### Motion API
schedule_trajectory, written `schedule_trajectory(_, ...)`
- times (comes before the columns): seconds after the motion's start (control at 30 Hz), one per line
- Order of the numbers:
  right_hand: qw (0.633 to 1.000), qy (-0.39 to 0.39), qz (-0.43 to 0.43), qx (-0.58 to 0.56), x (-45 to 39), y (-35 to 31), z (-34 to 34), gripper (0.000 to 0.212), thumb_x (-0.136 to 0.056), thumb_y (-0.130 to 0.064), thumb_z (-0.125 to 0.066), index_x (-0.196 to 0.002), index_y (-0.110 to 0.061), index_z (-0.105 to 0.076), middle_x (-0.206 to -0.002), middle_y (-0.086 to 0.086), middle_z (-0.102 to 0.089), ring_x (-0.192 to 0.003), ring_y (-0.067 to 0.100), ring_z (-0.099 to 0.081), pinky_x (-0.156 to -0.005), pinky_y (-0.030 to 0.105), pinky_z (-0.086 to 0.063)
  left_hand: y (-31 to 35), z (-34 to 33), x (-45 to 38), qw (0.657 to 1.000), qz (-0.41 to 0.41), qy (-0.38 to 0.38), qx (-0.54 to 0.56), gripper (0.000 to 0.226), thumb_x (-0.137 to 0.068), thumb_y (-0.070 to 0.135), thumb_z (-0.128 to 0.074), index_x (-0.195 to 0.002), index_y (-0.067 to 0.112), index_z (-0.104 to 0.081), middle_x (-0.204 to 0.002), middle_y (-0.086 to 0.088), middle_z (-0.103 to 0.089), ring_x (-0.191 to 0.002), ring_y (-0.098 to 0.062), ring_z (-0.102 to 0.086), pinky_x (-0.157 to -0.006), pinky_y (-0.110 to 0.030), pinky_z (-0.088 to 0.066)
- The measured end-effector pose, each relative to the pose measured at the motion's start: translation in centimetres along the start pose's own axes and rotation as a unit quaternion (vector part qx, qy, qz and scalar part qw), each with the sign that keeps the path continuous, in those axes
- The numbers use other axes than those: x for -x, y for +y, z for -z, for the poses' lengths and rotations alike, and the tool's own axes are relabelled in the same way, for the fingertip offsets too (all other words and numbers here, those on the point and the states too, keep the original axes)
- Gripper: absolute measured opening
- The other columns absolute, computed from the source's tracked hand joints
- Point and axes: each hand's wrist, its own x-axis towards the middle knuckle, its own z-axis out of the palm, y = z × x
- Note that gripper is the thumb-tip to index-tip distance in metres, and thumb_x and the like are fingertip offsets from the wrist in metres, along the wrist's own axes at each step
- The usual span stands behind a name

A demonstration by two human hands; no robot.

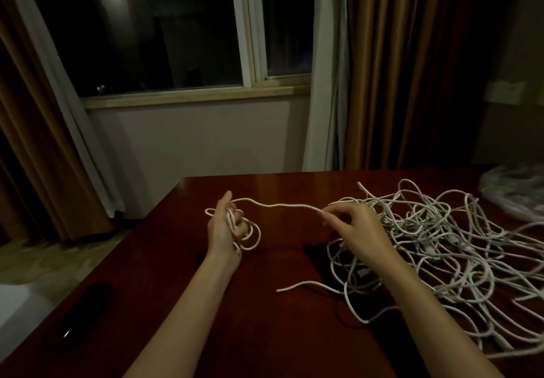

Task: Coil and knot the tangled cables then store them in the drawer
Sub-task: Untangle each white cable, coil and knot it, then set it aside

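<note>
A big tangle of white cables [435, 230] sprawls over the right half of the dark red wooden table [282, 189]. My left hand [225, 230] is raised above the table's left part, with several loops of one white cable coiled [251, 235] around its fingers. From that coil a strand [279, 204] runs rightward through the air to my right hand [353, 227], which pinches it between thumb and fingertips at the edge of the tangle. A loose cable end [278, 290] lies on the table between my forearms. No drawer is visible.
A dark flat object [321, 257] lies under the tangle near the table's middle. A black remote-like object [85, 310] rests at the table's left edge. A clear plastic bag [512, 192] sits at the far right. Window and curtains stand behind the table.
</note>
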Motion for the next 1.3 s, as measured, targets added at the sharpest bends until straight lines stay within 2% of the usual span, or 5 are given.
schedule_trajectory(0.3, 0.993, -0.023, 0.094, 0.074, 0.6, -1.7, -1.7, 0.018, -0.09, -0.018, -0.064, -0.103, -0.024, -0.075, -0.078, -0.006, -0.072, -0.066, 0.002, -0.06, -0.064, 0.022, -0.048, -3.6, -3.3, 3.5, 0.934, 0.004, -0.206, -0.29, 0.035, -0.086, 0.046, -0.058, -0.091, 0.012, -0.066, -0.058, -0.004, -0.046, -0.036, -0.006, -0.036, -0.034, -0.016, -0.026)
schedule_trajectory(0.53, 0.995, -0.062, 0.05, 0.055, 0.7, -1.6, -2.3, 0.021, -0.089, -0.021, -0.067, -0.097, -0.028, -0.049, -0.078, -0.008, -0.067, -0.073, 0.003, -0.063, -0.068, 0.024, -0.054, -3.1, -3.3, 3.3, 0.963, -0.064, -0.098, -0.245, 0.03, -0.1, 0.021, -0.048, -0.078, 0.009, -0.066, -0.043, 0.006, -0.048, -0.034, -0.004, -0.041, -0.036, -0.016, -0.032)
schedule_trajectory(0.97, 0.981, 0.03, 0.028, 0.19, 0.0, -0.3, -0.7, 0.012, -0.092, -0.02, -0.063, -0.1, -0.018, -0.071, -0.099, -0.002, -0.068, -0.09, 0.014, -0.062, -0.073, 0.022, -0.045, -1.6, -1.6, 1.6, 0.992, -0.096, 0.001, -0.077, 0.033, -0.103, 0.024, -0.043, -0.074, 0.011, -0.052, -0.051, 0.004, -0.044, -0.03, -0.003, -0.032, -0.032, -0.015, -0.025)
schedule_trajectory(1.13, 0.99, 0.071, 0.063, 0.1, 0.2, -1.2, -0.4, 0.009, -0.09, -0.02, -0.066, -0.097, -0.022, -0.072, -0.087, -0.007, -0.068, -0.073, 0.007, -0.062, -0.066, 0.027, -0.053, -2.3, -2.4, 2.6, 0.964, -0.042, -0.133, -0.224, 0.021, -0.098, 0.02, -0.049, -0.107, 0.014, -0.067, -0.063, -0.01, -0.046, -0.03, -0.004, -0.036, -0.032, -0.014, -0.028)
schedule_trajectory(1.3, 0.981, 0.055, 0.133, 0.128, 0.6, -2.1, -1.1, 0.019, -0.081, -0.006, -0.07, -0.095, -0.016, -0.077, -0.086, 0.001, -0.069, -0.075, 0.019, -0.065, -0.068, 0.038, -0.054, -3.7, -4.2, 4.5, 0.932, 0.004, -0.249, -0.262, 0.027, -0.08, 0.036, -0.063, -0.08, 0.009, -0.063, -0.051, -0.006, -0.051, -0.028, -0.008, -0.037, -0.032, -0.015, -0.028)
